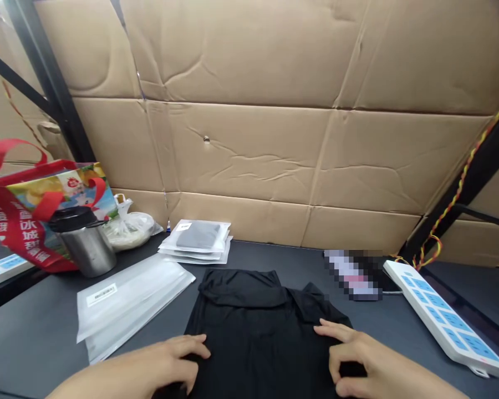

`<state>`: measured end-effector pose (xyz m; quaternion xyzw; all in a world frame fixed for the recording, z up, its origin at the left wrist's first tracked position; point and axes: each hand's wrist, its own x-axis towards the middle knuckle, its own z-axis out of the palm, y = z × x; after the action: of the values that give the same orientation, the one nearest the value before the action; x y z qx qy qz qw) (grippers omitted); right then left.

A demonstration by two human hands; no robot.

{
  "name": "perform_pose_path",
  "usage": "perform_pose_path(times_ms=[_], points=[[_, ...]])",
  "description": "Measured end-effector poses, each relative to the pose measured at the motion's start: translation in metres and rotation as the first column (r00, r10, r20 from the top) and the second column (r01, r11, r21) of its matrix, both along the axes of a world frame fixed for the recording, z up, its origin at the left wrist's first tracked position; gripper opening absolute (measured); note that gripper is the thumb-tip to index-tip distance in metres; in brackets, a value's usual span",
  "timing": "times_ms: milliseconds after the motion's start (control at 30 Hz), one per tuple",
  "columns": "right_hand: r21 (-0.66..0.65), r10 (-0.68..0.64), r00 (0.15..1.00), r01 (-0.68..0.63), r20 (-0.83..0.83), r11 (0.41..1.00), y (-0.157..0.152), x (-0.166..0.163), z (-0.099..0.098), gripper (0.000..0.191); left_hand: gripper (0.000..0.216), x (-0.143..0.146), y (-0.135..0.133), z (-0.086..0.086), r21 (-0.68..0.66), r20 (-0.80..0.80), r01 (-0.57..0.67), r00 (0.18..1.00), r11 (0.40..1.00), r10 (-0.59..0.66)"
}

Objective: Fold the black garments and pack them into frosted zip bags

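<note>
A black garment (253, 327) lies partly folded on the dark table (37, 332) right in front of me. My left hand (178, 360) rests on its left edge, fingers curled down over the cloth. My right hand (353, 354) presses on the garment's right side, index finger stretched toward the middle and the other fingers bent onto the fabric. Neither hand lifts the cloth. To the left of the garment lies a stack of empty translucent plastic bags (125, 305) with a barcode label.
Behind the garment sits a pile of bagged grey garments (197, 239). A steel cup with a black lid (83, 241), a red shopping bag (29, 216) and a knotted plastic bag (128, 227) stand at left. A white power strip (444, 318) lies at right. Cardboard walls the back.
</note>
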<state>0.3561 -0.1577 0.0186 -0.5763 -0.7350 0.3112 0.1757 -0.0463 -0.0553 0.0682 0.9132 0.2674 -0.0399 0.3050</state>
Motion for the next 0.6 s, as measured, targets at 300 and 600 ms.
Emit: perform_pose_path(times_ms=[300, 600], points=[[0.240, -0.264, 0.964, 0.265, -0.037, 0.934, 0.078, 0.011, 0.014, 0.023, 0.026, 0.027, 0.103, -0.018, 0.215, 0.331, -0.401, 0.888, 0.890, 0.320], [0.204, -0.261, 0.955, 0.286, -0.140, 0.936, 0.087, 0.008, -0.011, 0.023, 0.019, 0.035, 0.106, -0.054, 0.350, 0.325, -0.390, 0.903, 0.852, 0.280]])
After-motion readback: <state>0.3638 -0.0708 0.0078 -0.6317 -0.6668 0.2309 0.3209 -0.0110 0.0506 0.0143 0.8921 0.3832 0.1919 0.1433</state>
